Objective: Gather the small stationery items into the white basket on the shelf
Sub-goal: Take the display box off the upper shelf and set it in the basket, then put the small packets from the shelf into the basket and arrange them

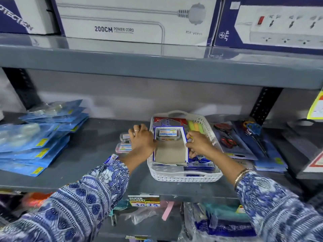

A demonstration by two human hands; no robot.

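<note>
A white basket (183,176) stands on the grey middle shelf. Inside it an open blue-and-white carton (170,151) holds one small clear stationery box (167,134) at its far end. My left hand (142,139) rests against the carton's left wall, over two more small clear boxes (123,147) lying on the shelf just left of the basket. My right hand (197,143) pinches the carton's right wall. Yellow and orange items (195,126) and a red packet (172,120) lie at the basket's back.
Blue blister packs (35,135) are stacked at the left. Scissors on cards (241,137) lie right of the basket. The upper shelf (157,67) hangs low overhead with power-cord boxes (132,20). A price tag (144,200) marks the front edge.
</note>
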